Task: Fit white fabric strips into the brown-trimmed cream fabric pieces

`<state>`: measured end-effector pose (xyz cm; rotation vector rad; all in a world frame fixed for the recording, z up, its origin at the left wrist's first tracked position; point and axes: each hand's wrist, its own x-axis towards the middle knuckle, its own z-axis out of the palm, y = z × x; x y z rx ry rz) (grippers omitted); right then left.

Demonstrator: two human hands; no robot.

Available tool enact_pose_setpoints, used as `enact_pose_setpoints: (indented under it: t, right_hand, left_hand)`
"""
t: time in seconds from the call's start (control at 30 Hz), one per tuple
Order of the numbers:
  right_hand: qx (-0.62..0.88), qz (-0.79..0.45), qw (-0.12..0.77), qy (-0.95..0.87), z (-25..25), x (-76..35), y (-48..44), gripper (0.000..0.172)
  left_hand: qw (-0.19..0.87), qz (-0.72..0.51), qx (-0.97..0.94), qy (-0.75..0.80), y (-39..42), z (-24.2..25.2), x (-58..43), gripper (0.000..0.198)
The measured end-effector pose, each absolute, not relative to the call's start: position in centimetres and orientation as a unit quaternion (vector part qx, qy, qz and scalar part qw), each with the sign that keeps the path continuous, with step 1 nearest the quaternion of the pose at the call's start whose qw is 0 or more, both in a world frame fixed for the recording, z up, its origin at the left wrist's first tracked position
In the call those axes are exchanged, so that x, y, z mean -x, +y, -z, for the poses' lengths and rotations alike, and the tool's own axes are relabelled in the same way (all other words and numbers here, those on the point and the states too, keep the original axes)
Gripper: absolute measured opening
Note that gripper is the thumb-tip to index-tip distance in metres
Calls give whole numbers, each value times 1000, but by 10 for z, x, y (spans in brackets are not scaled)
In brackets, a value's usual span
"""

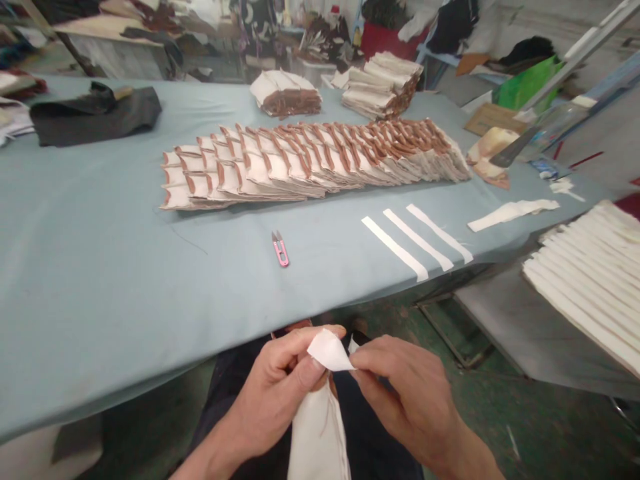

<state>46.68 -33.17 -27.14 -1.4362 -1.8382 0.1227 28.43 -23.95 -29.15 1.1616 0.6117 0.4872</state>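
Observation:
My left hand is closed on the top of a cream fabric bundle and on a white strip bent over it, thumb in front. The bundle hangs down over my lap, just off the table's front edge. With thumb and index finger, my right hand pinches the corner of the same white strip. A bit of white also shows behind the right fingertips; whether it belongs to the strip is unclear. Pink-handled thread snips lie on the table beyond my hands.
Three white strips lie at the table's right front, near a folded white piece. A long overlapping row of cream-and-brown bundles spans the middle. Two stacks and dark cloth sit behind. White layered pieces rest at right.

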Motion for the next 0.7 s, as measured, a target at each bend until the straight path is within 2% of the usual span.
enact_pose_setpoints:
  t: [0.13,0.3,0.43,0.53,0.63,0.7]
  right_hand:
    - [591,-175,460,-639,262,-450,-355,11]
    - [528,-491,550,-422,258,-425,-374,36]
    - [466,-608,551,-330,267,-414,-383,46]
    - [473,-623,526,-334,271,-413,-389,46]
    - [536,-518,513,-424,265,-415,-392,42]
    - [569,-442,518,-461,258,-414,-390,33]
  left_hand:
    - [807,-216,-491,246,-254,282,-276,56]
    - [844,-225,-436,214,-274,285,-273,53]
    - [846,-224,-428,228,-289,286,-271,49]
    - [812,-230,-458,280,-297,277,-267,51]
    - [734,-236,-540,338,-302,261,-260,47]
    - [684,-244,-585,362,-305,252,-256,44]
